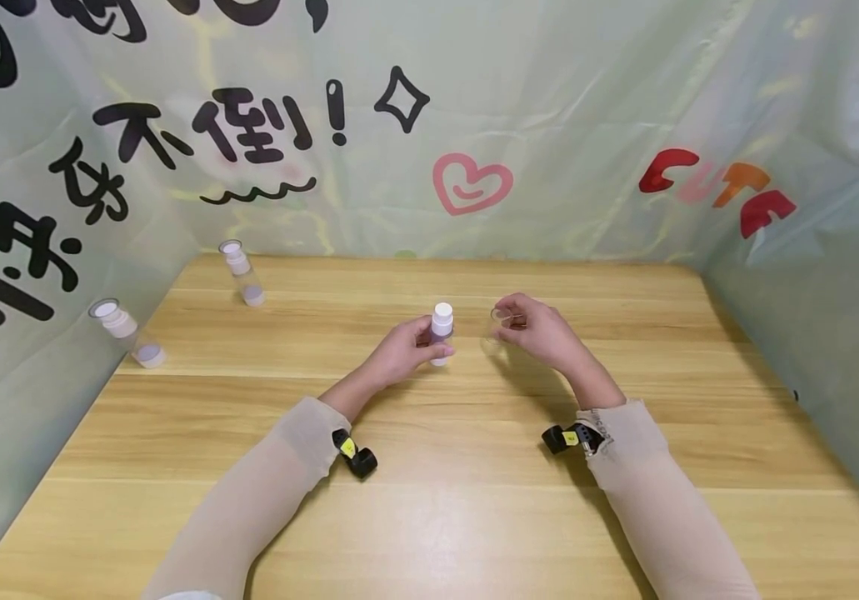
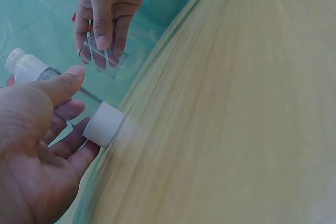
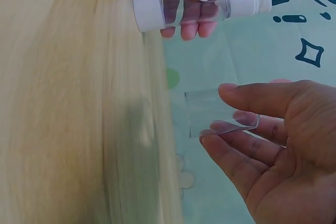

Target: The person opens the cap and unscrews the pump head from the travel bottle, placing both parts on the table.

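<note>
Near the middle of the table, my left hand (image 1: 402, 352) grips a small clear pump bottle (image 1: 441, 319), thumb on one side and fingers on the other. The bottle is upright, with a white pump top and a white base (image 2: 105, 124) close to the tabletop. To its right, my right hand (image 1: 545, 333) pinches a clear see-through cap (image 3: 202, 111) between thumb and fingers. The cap is apart from the bottle, its wide rim pointing down toward the table. In the right wrist view, the bottle's white pump top (image 3: 244, 0) is uncovered.
Two similar bottles stand at the table's left side, one near the back-left corner (image 1: 242, 271) and one by the left edge (image 1: 129, 333), each with a clear cap over its top. Printed cloth sheets (image 1: 564, 167) enclose the wooden table (image 1: 429, 500) at the back and sides.
</note>
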